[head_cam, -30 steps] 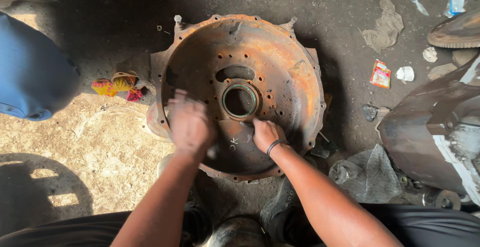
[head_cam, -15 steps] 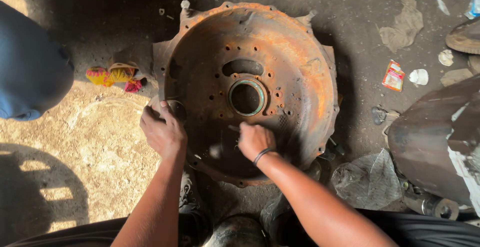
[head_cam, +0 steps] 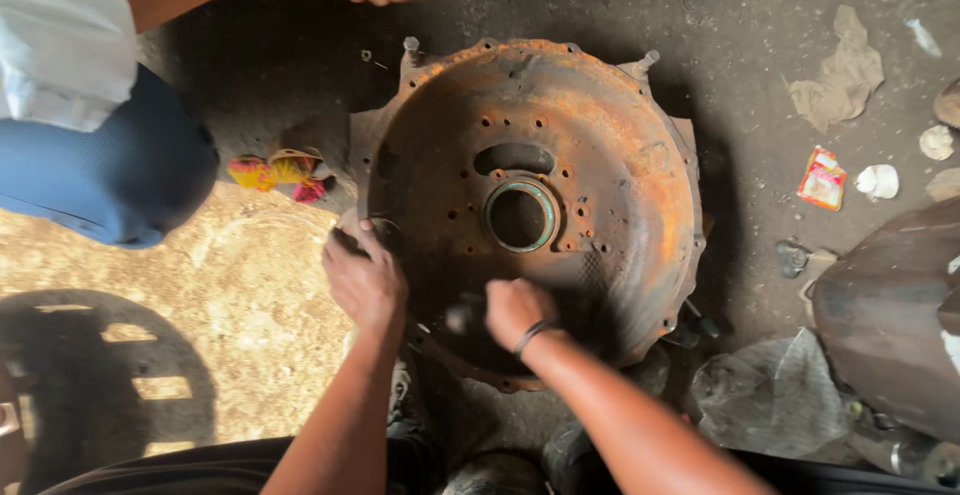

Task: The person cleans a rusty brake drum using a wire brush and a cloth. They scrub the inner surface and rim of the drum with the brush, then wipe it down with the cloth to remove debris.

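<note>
Rusty round housing (head_cam: 600, 205) fills the middle of the frame, lying on dark ground. Left hand (head_cam: 363, 280) curls over its lower-left rim. Right hand (head_cam: 515, 312), fisted inside the lower bowl, grips something small and blurred (head_cam: 463, 317).

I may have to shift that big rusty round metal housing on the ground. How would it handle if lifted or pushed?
The rusty round metal housing looks thick and cast, so probably heavy and rigid. Its rough, flaky rust should grip well but shed grit. Lying wide and flat on the dirt floor, it seems unlikely to roll or tip.
</note>
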